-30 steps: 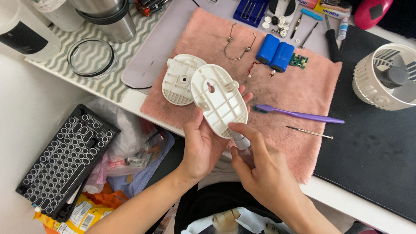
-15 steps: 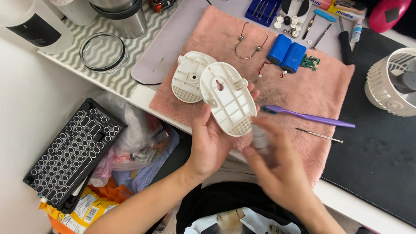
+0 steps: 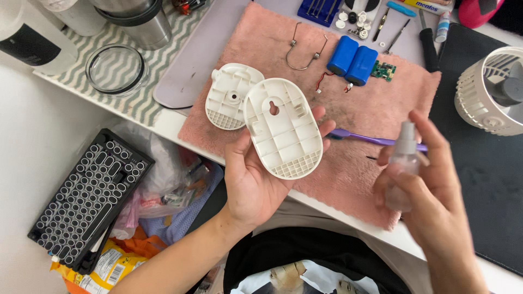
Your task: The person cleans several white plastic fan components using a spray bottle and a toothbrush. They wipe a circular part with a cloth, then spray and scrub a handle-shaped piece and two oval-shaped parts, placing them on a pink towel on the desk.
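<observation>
A: Where does the white oval plastic shell (image 3: 283, 128) sit?

B: It lies in the left hand (image 3: 256, 174), just below the middle of the view, ribbed inner side up. The palm cups it from below, the thumb runs along its 9 o'clock edge, and the fingertips curl over the 3 o'clock edge. Held that way, the hollow face appears open to the spray.

A: And the right hand (image 3: 430, 190)?

B: At 4 o'clock from the shell, apart from it. Its fingers are wrapped around a small clear spray bottle (image 3: 403, 163), one finger up near the cap. The nozzle seems to face the shell, though it is blurred.

A: What lies around them?

B: A second, smaller white shell half (image 3: 231, 100) rests at 10 o'clock, its edge tucked under the held one, on a pink cloth (image 3: 376, 103) that probably keeps the small parts from rolling. At 1 o'clock lie two blue battery cells (image 3: 353, 60), wired to a small green circuit board (image 3: 384, 71). A bent wire spring (image 3: 305, 51) lies at 12 o'clock. A purple toothbrush (image 3: 370, 140) lies at 3 o'clock, passing behind the bottle.

A: Farther out?

B: A white fan grille (image 3: 487, 92) stands on a black mat at 3 o'clock. A glass lid (image 3: 116, 69) sits at 10 o'clock on a striped mat. A black keyboard (image 3: 90, 198) lies below the table edge at 8 o'clock.
</observation>
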